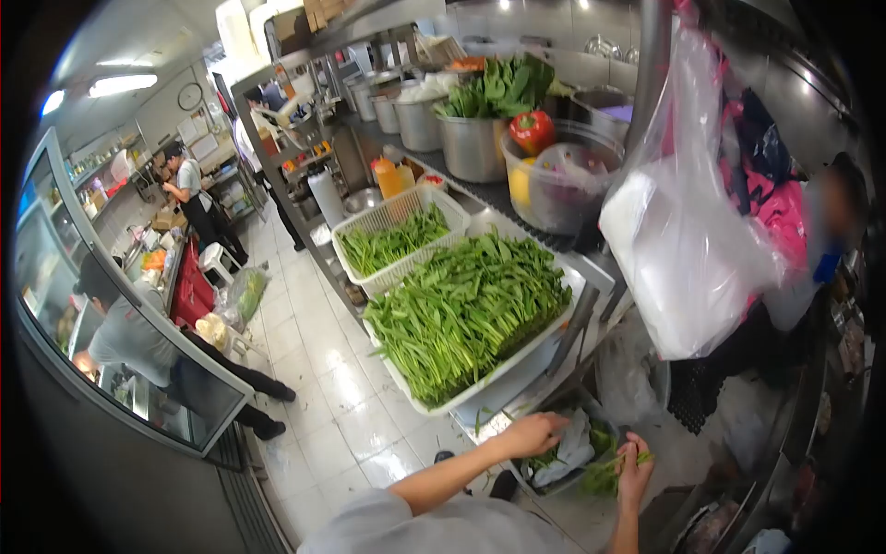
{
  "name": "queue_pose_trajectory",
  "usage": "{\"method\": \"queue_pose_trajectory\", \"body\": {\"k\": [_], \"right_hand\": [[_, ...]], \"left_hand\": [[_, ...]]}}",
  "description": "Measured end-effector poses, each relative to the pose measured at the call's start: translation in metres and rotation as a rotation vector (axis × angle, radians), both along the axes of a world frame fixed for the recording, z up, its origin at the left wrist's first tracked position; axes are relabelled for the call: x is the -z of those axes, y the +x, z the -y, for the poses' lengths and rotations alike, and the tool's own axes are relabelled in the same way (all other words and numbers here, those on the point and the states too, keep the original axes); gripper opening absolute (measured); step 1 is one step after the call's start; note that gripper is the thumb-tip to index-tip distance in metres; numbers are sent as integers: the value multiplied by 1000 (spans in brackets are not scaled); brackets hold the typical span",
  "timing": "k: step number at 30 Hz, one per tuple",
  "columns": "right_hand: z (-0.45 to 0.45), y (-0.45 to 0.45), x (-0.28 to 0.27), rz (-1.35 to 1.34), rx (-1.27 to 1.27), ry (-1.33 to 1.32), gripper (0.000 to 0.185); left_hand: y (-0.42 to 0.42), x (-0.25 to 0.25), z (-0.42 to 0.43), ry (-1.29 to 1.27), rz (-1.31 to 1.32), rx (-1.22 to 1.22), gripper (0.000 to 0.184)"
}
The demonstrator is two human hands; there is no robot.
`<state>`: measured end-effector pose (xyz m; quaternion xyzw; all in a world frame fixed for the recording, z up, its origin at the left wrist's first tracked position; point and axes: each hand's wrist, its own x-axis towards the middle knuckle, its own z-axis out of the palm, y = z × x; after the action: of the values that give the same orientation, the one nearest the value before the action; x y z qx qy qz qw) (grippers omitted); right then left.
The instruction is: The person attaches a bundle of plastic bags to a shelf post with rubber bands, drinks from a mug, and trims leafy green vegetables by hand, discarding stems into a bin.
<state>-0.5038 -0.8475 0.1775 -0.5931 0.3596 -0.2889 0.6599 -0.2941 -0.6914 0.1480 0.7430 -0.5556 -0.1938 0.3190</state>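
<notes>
My right hand (633, 464) is closed round some green leafy stems (604, 475), above the right side of a low bin. Over the bin's left side is my left hand (535, 436), its fingers close to a pale plastic bag (570, 450); whether they touch it is unclear. Loose greens lie around the bag inside the bin (538, 487). Beyond my left hand, a large white tray (440, 407) holds a high pile of cut leafy greens (471, 309). Behind it, a smaller white basket (455, 214) contains more greens (392, 242).
A shelf (480, 187) bears metal pots and a clear tub (556, 198) with a red pepper. Plastic bags (683, 249) hang at the right. One person (148, 337) bends behind a glass door at the left; another (189, 185) stands farther back.
</notes>
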Motion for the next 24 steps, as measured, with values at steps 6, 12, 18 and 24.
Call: {"method": "queue_pose_trajectory", "body": {"k": [6, 12, 18, 24], "right_hand": [[7, -12, 28, 109, 20, -53, 22], [12, -19, 37, -9, 1, -279, 21], [-1, -12, 24, -218, 55, -596, 19], [-5, -3, 27, 36, 79, -222, 21]], "left_hand": [[27, -93, -36, -230, -292, -30, 28], [122, -165, -57, -317, 108, -410, 16], [164, -141, -38, -228, 369, -231, 25], [174, -149, -22, -127, 495, -94, 21]]}}
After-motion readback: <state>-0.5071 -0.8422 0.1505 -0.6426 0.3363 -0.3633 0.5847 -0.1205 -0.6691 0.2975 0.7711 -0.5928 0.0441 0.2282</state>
